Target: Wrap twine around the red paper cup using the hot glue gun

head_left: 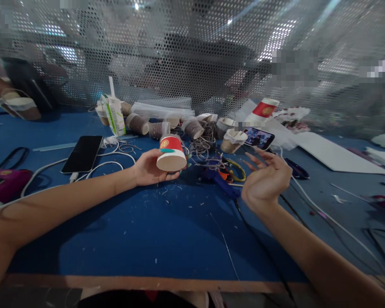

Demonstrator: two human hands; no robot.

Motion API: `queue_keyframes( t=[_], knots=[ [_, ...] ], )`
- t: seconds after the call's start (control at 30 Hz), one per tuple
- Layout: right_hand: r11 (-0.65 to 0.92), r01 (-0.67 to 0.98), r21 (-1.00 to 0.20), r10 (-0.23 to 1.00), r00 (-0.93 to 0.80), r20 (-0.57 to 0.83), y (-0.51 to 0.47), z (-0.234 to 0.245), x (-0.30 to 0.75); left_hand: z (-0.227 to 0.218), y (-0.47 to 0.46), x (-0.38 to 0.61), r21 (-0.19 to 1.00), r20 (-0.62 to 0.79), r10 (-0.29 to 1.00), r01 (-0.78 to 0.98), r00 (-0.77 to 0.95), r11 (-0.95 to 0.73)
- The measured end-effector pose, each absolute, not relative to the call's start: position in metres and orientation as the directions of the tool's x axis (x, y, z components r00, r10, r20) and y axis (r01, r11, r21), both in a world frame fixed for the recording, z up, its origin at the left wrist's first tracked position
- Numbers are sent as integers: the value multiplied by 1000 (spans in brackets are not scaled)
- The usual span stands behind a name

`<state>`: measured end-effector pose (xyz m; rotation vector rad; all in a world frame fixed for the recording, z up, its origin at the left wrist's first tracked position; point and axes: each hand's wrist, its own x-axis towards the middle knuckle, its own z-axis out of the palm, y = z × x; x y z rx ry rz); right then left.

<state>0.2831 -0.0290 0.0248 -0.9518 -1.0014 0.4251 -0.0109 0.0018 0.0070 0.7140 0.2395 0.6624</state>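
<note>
Clearly, the left hand (149, 169) is gripping a paper cup (171, 155), probably light and crushable, best held gently around its wall; rightward, the right hand (266, 179) is hovering apart, fingers loosely spread.

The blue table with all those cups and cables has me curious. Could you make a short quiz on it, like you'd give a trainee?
1. What holds the red-and-white paper cup near the middle of the view? A) the left hand alone; B) both hands; C) neither hand.

2. True or false: the black phone at the left of the view lies flat on the blue table.

3. Fill in the missing word: a white ____ sticks up from the green-and-white drink carton.

Key:
1. A; the right hand is open and holds nothing.
2. True.
3. straw.
</note>
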Motion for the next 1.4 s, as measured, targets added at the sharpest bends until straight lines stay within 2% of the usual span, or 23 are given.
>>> queue_keyframes(
  t=[0.1,0.13,0.2,0.27,0.33,0.43,0.63,0.8,0.97,1.1,1.3,1.4],
  knots=[
    [680,275,-679,505,495,707,-40,31,265,4,1,-11,693,2,629,-454,777,559],
    [703,271,-657,530,417,739,-46,32,255,2,1,-11,702,-5,627,-444,779,556],
    [726,157,-670,647,177,742,-62,33,236,0,1,-11,730,-11,620,-418,784,540],
    [692,2,-722,721,-58,690,-76,31,224,-1,0,-10,766,-8,603,-383,798,517],
    [593,-69,-802,769,-248,589,-86,27,220,-1,-1,-10,795,8,588,-362,808,486],
    [503,-23,-864,780,-418,465,-89,25,224,1,-4,-9,822,18,596,-351,803,448],
    [576,121,-808,688,-606,399,-79,27,231,2,-9,-6,865,21,656,-342,754,366],
    [585,191,-788,704,-602,377,-77,26,231,4,-11,-4,891,41,682,-336,731,306],
    [541,88,-837,695,-607,385,-83,30,231,7,-15,-2,906,61,646,-314,761,285],
    [431,45,-901,760,-556,336,-90,34,226,9,-18,-1,932,77,623,-277,779,232],
    [401,17,-916,866,-332,373,-92,35,222,9,-17,-3,946,75,592,-245,802,213],
    [466,15,-885,875,-160,458,-90,35,224,9,-18,-3,947,73,607,-246,792,207]
  ],
)
